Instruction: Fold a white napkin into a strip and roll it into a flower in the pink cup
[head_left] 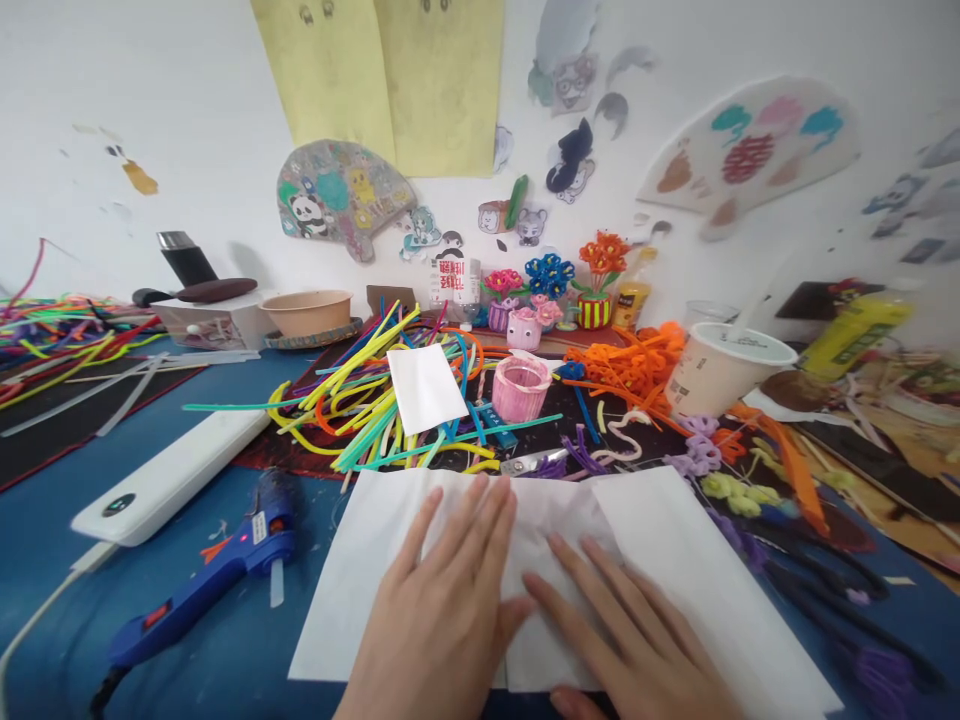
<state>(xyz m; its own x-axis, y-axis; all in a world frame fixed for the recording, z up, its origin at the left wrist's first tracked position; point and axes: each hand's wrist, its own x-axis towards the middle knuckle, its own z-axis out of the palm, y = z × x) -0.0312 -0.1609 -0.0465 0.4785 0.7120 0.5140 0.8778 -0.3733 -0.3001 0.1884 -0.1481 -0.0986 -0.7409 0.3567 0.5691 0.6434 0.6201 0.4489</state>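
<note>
White paper (pixel 660 520) lies at the near edge of the blue table, with a seam or overlap down its middle. My left hand (pixel 450 590) rests flat on its left half, fingers extended and pointing away from me. My right hand (pixel 630 630) presses on the paper right of the middle, fingers spread and slanting up to the left. Neither hand grips anything. Between the hands the paper looks slightly wrinkled. Just beyond its far edge are scissors (pixel 529 462), partly hidden among pipe cleaner pieces.
To the left lie a blue glue gun (pixel 217 575) and a white power strip-like device (pixel 180 470) with a cable. Colourful pipe cleaners (pixel 360 390), a small white paper (pixel 426 385) and a pink pot (pixel 521 388) sit behind. A paper cup (pixel 724 370) stands at right.
</note>
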